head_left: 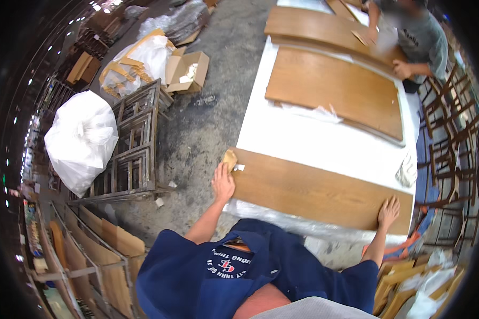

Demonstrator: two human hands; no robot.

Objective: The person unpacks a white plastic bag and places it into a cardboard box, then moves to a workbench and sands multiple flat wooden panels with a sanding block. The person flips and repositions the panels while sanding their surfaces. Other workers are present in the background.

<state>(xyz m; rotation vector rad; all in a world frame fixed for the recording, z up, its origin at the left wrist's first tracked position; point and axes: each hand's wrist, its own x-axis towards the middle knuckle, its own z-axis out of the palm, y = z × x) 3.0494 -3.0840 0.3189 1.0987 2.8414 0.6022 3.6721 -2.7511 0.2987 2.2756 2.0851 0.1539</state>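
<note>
In front of me a long brown wooden board (308, 186) lies flat along the near edge of a white-covered table (324, 138). My left hand (223, 183) is at the board's left end, its fingers closed on a folded tan sandpaper-like piece (229, 159). A small white tag (239, 167) sits beside that piece on the wood. Near the board's right end, my right hand (389, 213) rests on the top face with fingers spread, holding nothing.
Farther up the table lie a wide wooden panel (330, 90) and a curved board (324, 32), where a co-worker (423, 37) works. White cloth (407, 170) lies at the right edge. Leftward stand a wooden rack (138, 138), a white bag (82, 141) and an open carton (189, 72). Chairs (452, 143) line the right.
</note>
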